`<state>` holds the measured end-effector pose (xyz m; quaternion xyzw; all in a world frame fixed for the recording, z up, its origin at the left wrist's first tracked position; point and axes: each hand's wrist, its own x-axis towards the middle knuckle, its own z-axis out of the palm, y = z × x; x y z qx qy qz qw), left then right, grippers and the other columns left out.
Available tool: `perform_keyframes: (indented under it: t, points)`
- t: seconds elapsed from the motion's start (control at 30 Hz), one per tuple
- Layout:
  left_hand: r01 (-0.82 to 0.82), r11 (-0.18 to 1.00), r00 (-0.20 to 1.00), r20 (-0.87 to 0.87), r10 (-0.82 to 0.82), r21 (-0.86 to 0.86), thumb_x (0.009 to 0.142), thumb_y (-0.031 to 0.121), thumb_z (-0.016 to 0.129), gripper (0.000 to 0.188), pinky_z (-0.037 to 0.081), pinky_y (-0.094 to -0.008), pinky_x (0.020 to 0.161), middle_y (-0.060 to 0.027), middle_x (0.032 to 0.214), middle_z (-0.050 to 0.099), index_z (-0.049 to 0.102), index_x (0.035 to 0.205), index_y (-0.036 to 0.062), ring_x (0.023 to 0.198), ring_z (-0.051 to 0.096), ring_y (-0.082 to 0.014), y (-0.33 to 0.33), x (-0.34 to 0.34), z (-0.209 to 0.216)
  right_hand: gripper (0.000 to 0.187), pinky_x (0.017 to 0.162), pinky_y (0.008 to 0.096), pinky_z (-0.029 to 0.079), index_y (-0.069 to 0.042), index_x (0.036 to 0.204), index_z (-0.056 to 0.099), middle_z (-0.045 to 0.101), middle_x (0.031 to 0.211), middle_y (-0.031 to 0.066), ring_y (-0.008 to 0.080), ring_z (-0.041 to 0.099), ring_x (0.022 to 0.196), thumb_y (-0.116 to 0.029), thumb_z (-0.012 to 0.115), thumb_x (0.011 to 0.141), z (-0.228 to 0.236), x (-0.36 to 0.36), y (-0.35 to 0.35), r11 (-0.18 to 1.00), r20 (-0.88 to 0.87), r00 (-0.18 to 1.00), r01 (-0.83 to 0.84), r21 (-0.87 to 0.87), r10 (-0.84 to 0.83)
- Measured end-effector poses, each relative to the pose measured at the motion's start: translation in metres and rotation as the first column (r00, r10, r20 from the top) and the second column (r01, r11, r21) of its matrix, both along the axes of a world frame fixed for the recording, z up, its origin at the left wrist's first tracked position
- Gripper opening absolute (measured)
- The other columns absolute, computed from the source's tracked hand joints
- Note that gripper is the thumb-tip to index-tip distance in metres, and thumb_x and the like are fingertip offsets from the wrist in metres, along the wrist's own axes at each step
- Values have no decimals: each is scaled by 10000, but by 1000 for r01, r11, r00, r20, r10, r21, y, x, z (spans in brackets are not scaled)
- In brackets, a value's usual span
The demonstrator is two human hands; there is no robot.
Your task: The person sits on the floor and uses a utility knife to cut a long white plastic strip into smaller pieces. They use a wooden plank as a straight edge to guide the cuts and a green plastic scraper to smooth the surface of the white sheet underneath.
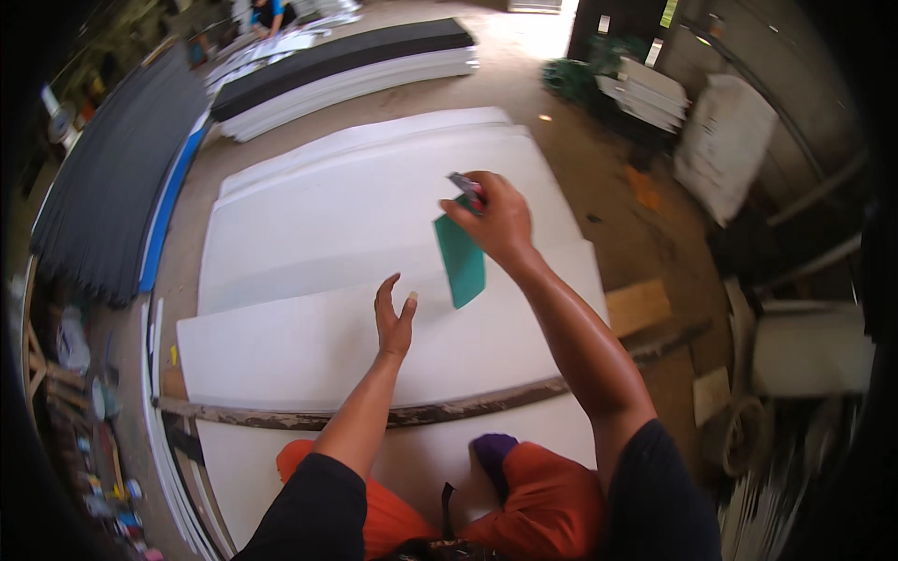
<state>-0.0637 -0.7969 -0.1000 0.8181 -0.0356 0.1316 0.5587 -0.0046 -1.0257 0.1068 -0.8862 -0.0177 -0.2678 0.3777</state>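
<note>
My right hand (494,217) is raised above the white sheets, its fingers closed round a small grey and red tool (467,189) that looks like a utility knife. From the same hand hangs a flat green rectangular piece (461,266), its lower end above the white surface. Lower and to the left, my left hand (395,323) is empty, thumb and fingers apart, over the near part of the large white sheets (281,351). These sheets lie stacked and overlapping in front of me, and I sit on their near end.
A dark, worn strip (449,411) crosses the sheets before my legs. Long dark grey panels (122,168) lie at the left, and a black-topped white stack (346,70) lies beyond. Another person (269,17) is at the far left. A white sack (728,140) leans at the right.
</note>
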Motion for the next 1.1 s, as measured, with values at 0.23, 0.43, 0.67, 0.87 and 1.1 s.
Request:
perform_keyframes:
  t: [0.23, 0.43, 0.67, 0.87, 1.1]
  points:
    - [346, 894, 888, -210, -410, -284, 1068, 313, 689, 406, 610, -341, 794, -141, 1036, 730, 666, 1198, -71, 838, 735, -210, -94, -69, 99, 706, 850, 437, 570, -75, 1323, 663, 726, 1043, 137, 306, 720, 955, -484, 894, 796, 0, -100, -14, 985, -139, 986, 109, 133, -91]
    - [281, 804, 866, -223, -447, -524, 1107, 120, 584, 200, 680, -369, 731, -88, 987, 724, 667, 1068, -57, 821, 730, -181, -128, -111, 59, 947, 922, 522, 574, -149, 1565, 430, 635, 1235, 210, 412, 713, 1089, -540, 845, 809, -47, -190, -37, 1000, -519, 854, 16, -19, -23]
    - [379, 722, 790, -203, -578, -578, 1108, 110, 574, 199, 680, -352, 739, -78, 987, 723, 677, 1151, -55, 844, 734, -177, -175, -113, 8, 862, 943, 499, 576, -270, 1585, 511, 629, 1219, 174, 378, 719, 1068, -523, 823, 822, -105, -203, -80, 969, -626, 764, 244, 51, -159]
    - [616, 648, 787, -333, -519, 448, 1022, 514, 635, 557, 432, -563, 1133, -200, 1502, 598, 616, 1504, 234, 1375, 562, -412, -180, -104, -11, 790, 863, 520, 603, -250, 1559, 487, 588, 1253, 202, 409, 736, 1013, -418, 819, 863, -148, -170, -142, 930, -578, 736, 345, -128, -352]
    - [738, 5, 636, -693, -340, 675, 970, 829, 444, 923, 59, -738, 1255, -115, 1812, -86, 89, 1721, 429, 1656, -87, -403, -159, -100, -42, 814, 800, 505, 615, -260, 1573, 461, 550, 1303, 206, 402, 751, 980, -397, 821, 855, -205, -121, -187, 903, -603, 677, 377, -208, -422]
